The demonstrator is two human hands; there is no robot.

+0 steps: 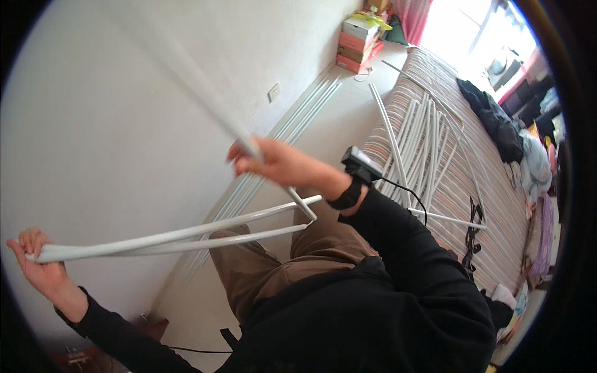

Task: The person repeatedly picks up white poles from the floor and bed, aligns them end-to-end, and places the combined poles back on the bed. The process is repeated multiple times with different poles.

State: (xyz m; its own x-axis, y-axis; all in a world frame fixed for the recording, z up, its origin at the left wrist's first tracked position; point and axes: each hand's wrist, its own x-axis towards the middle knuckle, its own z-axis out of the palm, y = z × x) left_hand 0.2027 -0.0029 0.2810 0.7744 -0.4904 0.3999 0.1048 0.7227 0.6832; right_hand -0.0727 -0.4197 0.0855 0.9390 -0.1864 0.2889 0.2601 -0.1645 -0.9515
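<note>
At the far left, my left hand (45, 261) is closed round the ends of two long white tubes. The upper tube (180, 233) and the lower tube (249, 238) spread slightly apart toward my legs. My right hand (270, 160), nearer the middle, grips a third white tube (205, 102) that slants up to the left and blurs at its far part. Below my right hand, that tube's lower end comes close to the free end of the lower tube; whether they are joined I cannot tell. A black band with a small device (362, 165) sits on my right wrist.
On the right, a bed (500, 230) with a striped cover bears several loose white tubes (423, 143), a black strap (474, 239) and dark clothes (494, 124). More tubes (305, 112) lie on the floor along the wall. Stacked boxes (357, 43) stand at the back.
</note>
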